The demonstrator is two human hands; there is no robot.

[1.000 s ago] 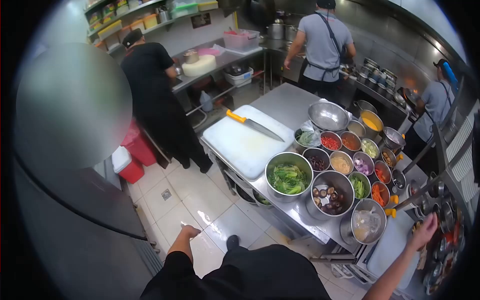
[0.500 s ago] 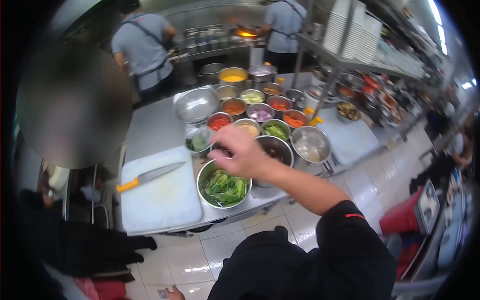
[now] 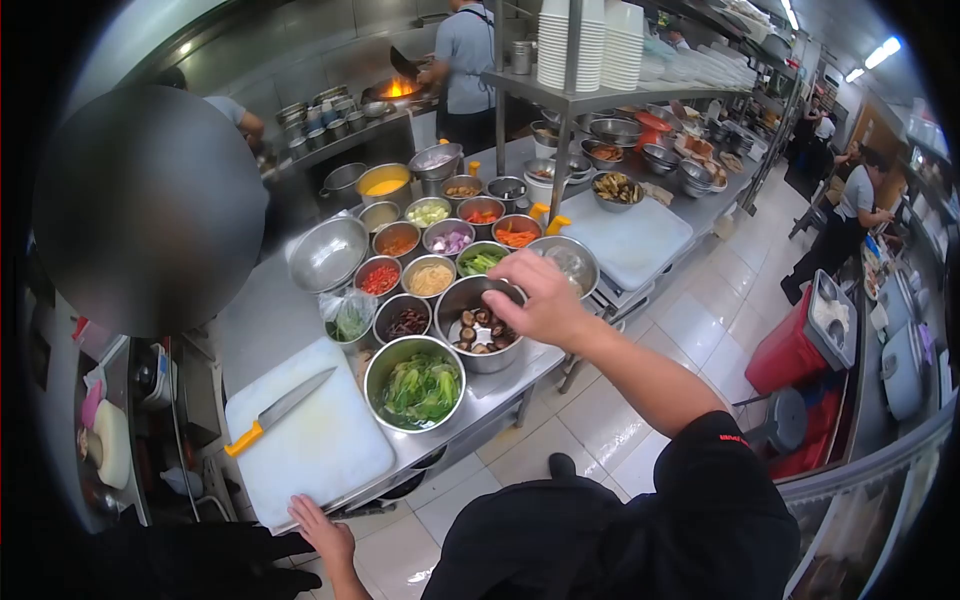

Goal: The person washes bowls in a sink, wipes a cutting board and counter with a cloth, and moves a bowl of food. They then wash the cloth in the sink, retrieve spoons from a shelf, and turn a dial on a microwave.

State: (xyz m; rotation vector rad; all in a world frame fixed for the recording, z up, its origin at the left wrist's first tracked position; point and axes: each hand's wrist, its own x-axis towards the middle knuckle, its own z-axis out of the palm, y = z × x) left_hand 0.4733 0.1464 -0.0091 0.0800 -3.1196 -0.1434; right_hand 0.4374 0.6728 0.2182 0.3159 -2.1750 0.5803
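Observation:
My right hand [image 3: 540, 300] reaches over a steel pot [image 3: 492, 366] holding brown mushrooms [image 3: 482, 330]. Its fingers are bent, with a dark gap between thumb and forefinger and no object visible in it. In front of that pot stands another of leafy greens in liquid [image 3: 420, 388]. My left hand [image 3: 322, 530] rests with fingers extended at the near edge of a white cutting board [image 3: 330, 440]. On the board lies a knife [image 3: 282, 408] with a yellow handle, apart from either hand.
Several steel containers of chopped ingredients, including red chilies [image 3: 380, 278] and onions [image 3: 448, 240], crowd the counter. An empty steel bowl [image 3: 328, 255] sits behind. A shelf with stacked white containers [image 3: 570, 48] rises at the back. A co-worker [image 3: 468, 65] stands by a flaming wok [image 3: 395, 90].
The view has shifted right. My right hand has moved from above the greens to the mushroom pot. My left hand has come up to the cutting board's edge.

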